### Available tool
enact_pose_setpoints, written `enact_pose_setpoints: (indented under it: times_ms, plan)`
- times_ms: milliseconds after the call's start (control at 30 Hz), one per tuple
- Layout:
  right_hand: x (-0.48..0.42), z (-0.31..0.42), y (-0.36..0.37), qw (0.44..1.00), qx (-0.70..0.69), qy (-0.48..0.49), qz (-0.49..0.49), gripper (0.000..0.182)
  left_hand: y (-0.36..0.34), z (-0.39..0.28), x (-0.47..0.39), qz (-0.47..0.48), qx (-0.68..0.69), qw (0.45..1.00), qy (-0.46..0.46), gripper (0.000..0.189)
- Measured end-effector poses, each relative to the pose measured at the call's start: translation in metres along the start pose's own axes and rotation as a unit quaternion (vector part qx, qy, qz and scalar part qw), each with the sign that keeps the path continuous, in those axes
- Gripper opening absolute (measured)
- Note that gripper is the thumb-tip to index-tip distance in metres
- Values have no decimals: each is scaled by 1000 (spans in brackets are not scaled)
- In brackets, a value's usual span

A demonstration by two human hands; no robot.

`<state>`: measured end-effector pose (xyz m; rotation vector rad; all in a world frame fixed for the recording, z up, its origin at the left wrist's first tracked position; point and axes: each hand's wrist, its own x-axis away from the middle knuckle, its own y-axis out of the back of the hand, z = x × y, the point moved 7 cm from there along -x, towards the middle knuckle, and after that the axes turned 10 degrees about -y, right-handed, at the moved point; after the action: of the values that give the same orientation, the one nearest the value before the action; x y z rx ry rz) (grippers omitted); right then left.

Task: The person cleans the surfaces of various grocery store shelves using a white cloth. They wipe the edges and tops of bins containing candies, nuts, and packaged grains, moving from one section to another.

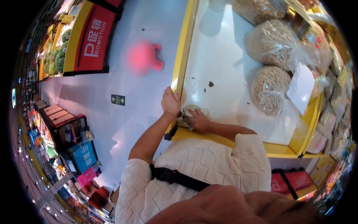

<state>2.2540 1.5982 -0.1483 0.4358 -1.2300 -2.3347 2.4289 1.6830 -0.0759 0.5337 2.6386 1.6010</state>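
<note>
My left hand (171, 101) grips the yellow rim (179, 70) of a display stand, with its thumb on the inner side. Close beside it, my right hand (199, 121) presses on a crumpled, pale, soiled cloth (193, 110) in the near left corner of the stand. The cloth is bunched under and around the fingers. A white display surface (218, 98) spreads beyond the hands. It has a wet-looking sheen near the cloth and carries a dark brown scrap (211, 84) and smaller dark bits.
Clear plastic bags of peanuts in shell (270, 89) and a larger similar bag (268, 42) stand at the right, beside a white card (300, 88). A pink stool (142, 57) is on the floor at left. Watermelons (60, 58) sit on a red promotion stand (95, 39).
</note>
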Motion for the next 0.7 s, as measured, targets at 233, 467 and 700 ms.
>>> enact_pose_setpoints:
  times_ms: [233,467,700]
  plan:
    - [30,-120,96,948,66,-241,-198,34,-4,5,2,-13,-15,1000,-1,30]
    - [87,-237,100,759,112,-591,-249,33,1,-5,-1,-14,0,1000,-2,31]
    - [-47,-300,124,767,42,-581,-268,42,-1,-2,0,10,-2,1000,11,30]
